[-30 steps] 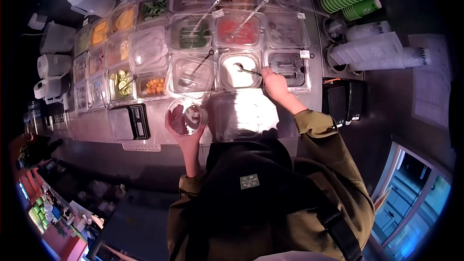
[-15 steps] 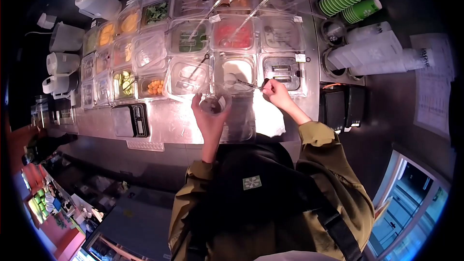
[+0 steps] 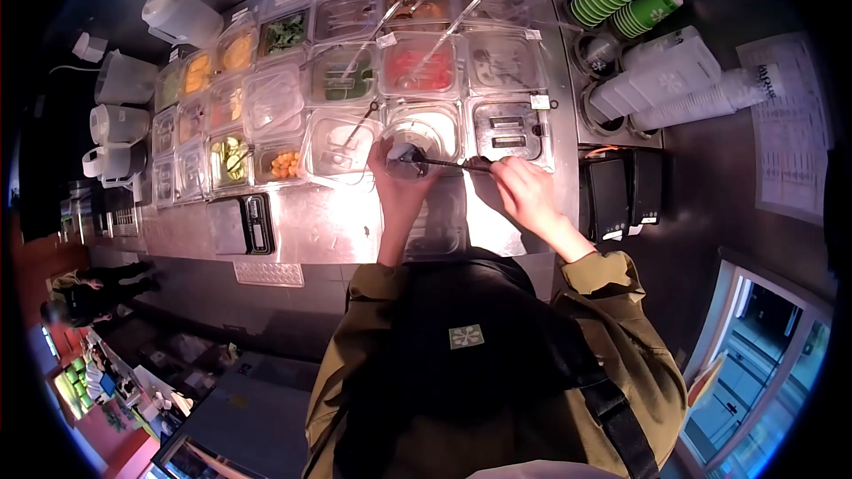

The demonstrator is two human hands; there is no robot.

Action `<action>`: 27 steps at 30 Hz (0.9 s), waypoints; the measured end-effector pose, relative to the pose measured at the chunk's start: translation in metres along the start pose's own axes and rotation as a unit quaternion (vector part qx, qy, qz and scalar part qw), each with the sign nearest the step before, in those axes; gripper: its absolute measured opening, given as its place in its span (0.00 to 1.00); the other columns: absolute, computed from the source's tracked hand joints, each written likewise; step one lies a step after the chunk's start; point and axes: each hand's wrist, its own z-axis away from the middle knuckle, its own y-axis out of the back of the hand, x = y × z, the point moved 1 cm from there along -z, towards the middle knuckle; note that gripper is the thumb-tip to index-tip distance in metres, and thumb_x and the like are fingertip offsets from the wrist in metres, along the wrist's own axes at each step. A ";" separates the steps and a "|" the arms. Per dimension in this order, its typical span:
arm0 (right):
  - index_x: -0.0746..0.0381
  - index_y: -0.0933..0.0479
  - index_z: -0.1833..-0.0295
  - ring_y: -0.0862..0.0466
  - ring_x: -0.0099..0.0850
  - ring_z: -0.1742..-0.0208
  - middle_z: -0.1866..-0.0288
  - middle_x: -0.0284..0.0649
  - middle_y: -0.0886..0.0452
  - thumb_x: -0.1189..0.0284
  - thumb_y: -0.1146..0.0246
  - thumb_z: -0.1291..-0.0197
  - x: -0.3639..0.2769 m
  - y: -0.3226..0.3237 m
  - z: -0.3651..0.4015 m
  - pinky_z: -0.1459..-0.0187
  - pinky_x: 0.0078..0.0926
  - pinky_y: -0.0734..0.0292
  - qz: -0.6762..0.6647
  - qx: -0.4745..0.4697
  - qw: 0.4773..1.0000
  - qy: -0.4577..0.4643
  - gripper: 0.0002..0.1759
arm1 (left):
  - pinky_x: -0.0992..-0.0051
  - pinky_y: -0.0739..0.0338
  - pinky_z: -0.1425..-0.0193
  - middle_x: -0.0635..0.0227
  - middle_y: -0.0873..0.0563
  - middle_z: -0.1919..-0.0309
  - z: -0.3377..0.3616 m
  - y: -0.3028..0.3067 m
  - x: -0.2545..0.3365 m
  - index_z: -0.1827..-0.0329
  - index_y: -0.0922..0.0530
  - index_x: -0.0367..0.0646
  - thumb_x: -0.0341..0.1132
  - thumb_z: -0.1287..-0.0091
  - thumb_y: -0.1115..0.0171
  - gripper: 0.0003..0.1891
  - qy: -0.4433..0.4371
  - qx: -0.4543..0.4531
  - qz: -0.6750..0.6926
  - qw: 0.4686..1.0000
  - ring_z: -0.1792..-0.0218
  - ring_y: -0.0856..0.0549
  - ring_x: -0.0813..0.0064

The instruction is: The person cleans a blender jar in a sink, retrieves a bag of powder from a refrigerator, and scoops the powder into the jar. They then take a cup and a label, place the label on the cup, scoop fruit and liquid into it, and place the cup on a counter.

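Observation:
My left hand (image 3: 401, 206) is wrapped round a clear plastic cup (image 3: 397, 170) at the front edge of the food pans. In my right hand (image 3: 528, 195) is the dark handle of a long spoon (image 3: 448, 163); its bowl end is in or over the cup's mouth, with something white near it. Just behind the cup sits a pan of white, creamy food (image 3: 435, 124), partly covered by the cup and my hand. A lidded pan with a dark slotted handle (image 3: 508, 137) lies to the right of it. The cup's contents are hard to make out.
Several clear pans hold orange pieces (image 3: 285, 165), sliced cucumber (image 3: 231, 158) and red food (image 3: 422, 66). A black scale (image 3: 257, 223) is at front left. Stacked green cups (image 3: 648, 11) and clear cups (image 3: 657, 80) stand at right. Another person (image 3: 93, 291) is far left.
The spoon has moved left from the white food pan to the cup. My left hand has shifted slightly right and up with the cup. The other person shows more fully.

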 end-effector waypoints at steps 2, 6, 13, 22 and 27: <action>0.61 0.26 0.59 0.23 0.32 0.68 0.69 0.35 0.26 0.74 0.39 0.55 -0.001 0.003 0.000 0.69 0.28 0.28 0.015 0.009 1.000 0.014 0.14 | 0.69 0.32 0.40 0.55 0.35 0.44 0.003 0.001 0.002 0.37 0.50 0.35 0.28 0.61 0.23 0.51 -0.007 0.000 0.005 1.000 0.44 0.30 0.65; 0.62 0.26 0.61 0.23 0.34 0.69 0.69 0.36 0.26 0.76 0.38 0.57 -0.004 0.008 -0.004 0.70 0.28 0.28 0.012 0.010 0.999 0.032 0.14 | 0.68 0.33 0.39 0.57 0.36 0.43 0.006 0.002 0.002 0.36 0.49 0.37 0.28 0.62 0.22 0.51 -0.015 0.006 0.007 1.000 0.43 0.31 0.65; 0.63 0.27 0.65 0.25 0.28 0.74 0.72 0.36 0.26 0.80 0.38 0.52 -0.012 0.006 -0.005 0.72 0.22 0.31 -0.128 -0.054 0.982 -0.126 0.07 | 0.69 0.34 0.39 0.57 0.36 0.43 0.009 0.005 -0.006 0.36 0.49 0.38 0.28 0.62 0.22 0.51 -0.021 0.006 0.033 0.999 0.42 0.32 0.65; 0.58 0.28 0.67 0.35 0.11 0.82 0.78 0.25 0.30 0.75 0.39 0.44 0.026 -0.012 -0.008 0.81 0.11 0.45 -0.505 -0.152 0.748 -0.404 0.04 | 0.65 0.35 0.37 0.57 0.36 0.43 0.015 0.036 -0.028 0.37 0.48 0.35 0.28 0.63 0.23 0.50 0.012 0.023 0.081 0.996 0.41 0.33 0.65; 0.65 0.29 0.62 0.26 0.31 0.61 0.63 0.39 0.26 0.71 0.37 0.47 0.078 -0.075 0.003 0.60 0.28 0.30 -0.109 -0.180 0.935 -0.285 0.11 | 0.63 0.34 0.38 0.56 0.36 0.43 0.036 0.076 -0.033 0.36 0.48 0.39 0.28 0.63 0.23 0.51 0.047 0.064 0.059 0.995 0.41 0.33 0.63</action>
